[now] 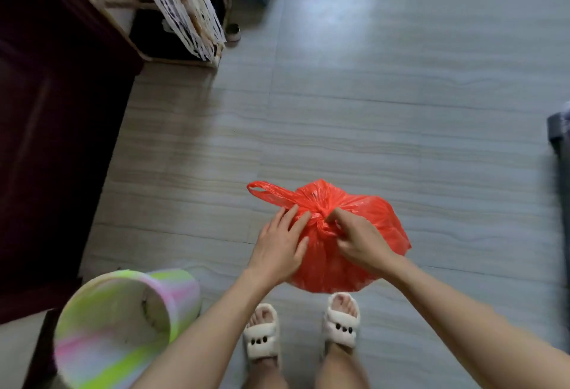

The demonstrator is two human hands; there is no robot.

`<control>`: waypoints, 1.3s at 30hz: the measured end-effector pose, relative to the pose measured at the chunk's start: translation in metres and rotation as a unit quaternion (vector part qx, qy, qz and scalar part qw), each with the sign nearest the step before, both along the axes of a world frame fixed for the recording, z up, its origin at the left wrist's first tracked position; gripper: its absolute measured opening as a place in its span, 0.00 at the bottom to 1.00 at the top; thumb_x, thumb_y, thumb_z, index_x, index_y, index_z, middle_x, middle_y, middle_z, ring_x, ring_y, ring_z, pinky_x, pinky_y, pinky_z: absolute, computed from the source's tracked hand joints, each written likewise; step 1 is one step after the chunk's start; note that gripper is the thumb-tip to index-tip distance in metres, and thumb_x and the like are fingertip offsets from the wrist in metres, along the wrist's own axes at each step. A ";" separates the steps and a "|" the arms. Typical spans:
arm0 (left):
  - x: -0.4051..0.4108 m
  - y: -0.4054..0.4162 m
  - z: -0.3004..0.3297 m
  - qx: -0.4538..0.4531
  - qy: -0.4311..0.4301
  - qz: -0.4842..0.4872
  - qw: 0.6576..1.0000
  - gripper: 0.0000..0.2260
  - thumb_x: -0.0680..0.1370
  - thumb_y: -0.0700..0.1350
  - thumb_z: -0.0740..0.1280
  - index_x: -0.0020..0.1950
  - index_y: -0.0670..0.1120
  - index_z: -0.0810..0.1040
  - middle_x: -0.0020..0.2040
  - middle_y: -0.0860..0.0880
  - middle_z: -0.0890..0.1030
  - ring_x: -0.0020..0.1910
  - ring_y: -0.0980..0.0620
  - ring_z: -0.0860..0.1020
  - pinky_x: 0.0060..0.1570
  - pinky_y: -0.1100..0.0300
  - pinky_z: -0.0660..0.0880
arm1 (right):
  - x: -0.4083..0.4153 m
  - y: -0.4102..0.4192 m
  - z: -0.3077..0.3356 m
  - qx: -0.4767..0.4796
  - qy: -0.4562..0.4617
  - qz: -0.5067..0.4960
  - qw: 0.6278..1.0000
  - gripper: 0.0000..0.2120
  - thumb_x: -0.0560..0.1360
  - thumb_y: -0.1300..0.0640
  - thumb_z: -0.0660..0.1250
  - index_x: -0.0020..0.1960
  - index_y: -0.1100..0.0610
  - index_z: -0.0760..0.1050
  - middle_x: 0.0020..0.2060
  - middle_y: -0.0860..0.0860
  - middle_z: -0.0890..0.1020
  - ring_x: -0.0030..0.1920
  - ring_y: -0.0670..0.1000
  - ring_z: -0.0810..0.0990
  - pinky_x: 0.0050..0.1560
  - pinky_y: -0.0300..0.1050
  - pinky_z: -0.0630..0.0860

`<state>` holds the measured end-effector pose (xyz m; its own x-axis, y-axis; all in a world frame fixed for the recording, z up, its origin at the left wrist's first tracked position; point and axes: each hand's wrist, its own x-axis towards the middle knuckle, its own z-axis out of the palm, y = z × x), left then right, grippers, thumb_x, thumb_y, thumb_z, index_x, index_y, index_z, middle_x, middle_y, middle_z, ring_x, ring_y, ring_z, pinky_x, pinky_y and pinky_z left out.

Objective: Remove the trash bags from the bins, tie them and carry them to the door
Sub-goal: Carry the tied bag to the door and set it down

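A pastel striped bin (123,327) stands at the left on the tiled floor (401,111). The left hand (279,248) rests with straight fingers on the red trash bag (361,234); the right hand (359,239) pinches its knot (319,216).

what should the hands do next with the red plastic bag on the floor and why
Probably pull the loose handle loop leftward to tighten the knot: the right hand pinches plastic at the twisted neck of the red plastic bag, while the left hand rests with fingers straight.
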<state>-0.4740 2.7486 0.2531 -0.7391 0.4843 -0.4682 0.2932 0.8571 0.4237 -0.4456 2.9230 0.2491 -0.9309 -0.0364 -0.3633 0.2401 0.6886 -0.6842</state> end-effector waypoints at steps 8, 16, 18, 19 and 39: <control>-0.063 0.129 0.217 0.124 0.096 0.069 0.985 0.25 0.74 0.54 0.50 0.67 0.48 0.71 0.68 0.44 0.71 0.68 0.43 0.68 0.66 0.48 0.67 | -0.051 0.121 0.232 -0.016 0.061 -0.052 0.997 0.13 0.66 0.66 0.62 0.50 0.56 0.75 0.43 0.53 0.82 0.43 0.52 0.77 0.43 0.42 0.69; -0.188 0.267 0.325 0.182 0.187 0.017 0.965 0.25 0.73 0.56 0.52 0.66 0.49 0.72 0.67 0.45 0.72 0.67 0.44 0.69 0.64 0.46 0.66 | -0.166 0.252 0.349 0.018 0.126 -0.113 0.985 0.14 0.67 0.71 0.63 0.50 0.62 0.77 0.40 0.52 0.80 0.41 0.51 0.77 0.41 0.34 0.65; -0.235 0.311 0.337 0.206 0.192 -0.012 0.959 0.25 0.73 0.56 0.52 0.67 0.49 0.71 0.68 0.45 0.71 0.68 0.44 0.68 0.64 0.47 0.66 | -0.206 0.295 0.365 0.055 0.160 -0.117 0.979 0.16 0.66 0.70 0.62 0.52 0.61 0.77 0.46 0.55 0.83 0.47 0.55 0.80 0.46 0.37 0.69; -0.258 0.334 0.342 0.216 0.196 -0.025 0.956 0.25 0.74 0.56 0.52 0.67 0.49 0.71 0.68 0.45 0.71 0.68 0.44 0.68 0.64 0.47 0.66 | -0.224 0.315 0.372 0.079 0.173 -0.128 0.973 0.16 0.66 0.67 0.61 0.53 0.61 0.77 0.48 0.56 0.83 0.49 0.55 0.80 0.48 0.40 0.72; -0.543 0.894 0.370 0.259 0.208 -0.245 0.911 0.18 0.75 0.50 0.54 0.63 0.47 0.66 0.61 0.39 0.75 0.57 0.38 0.76 0.53 0.46 0.77 | -0.455 0.841 0.379 0.424 0.328 -0.154 0.830 0.13 0.64 0.66 0.58 0.43 0.57 0.77 0.31 0.51 0.76 0.31 0.53 0.76 0.28 0.45 0.72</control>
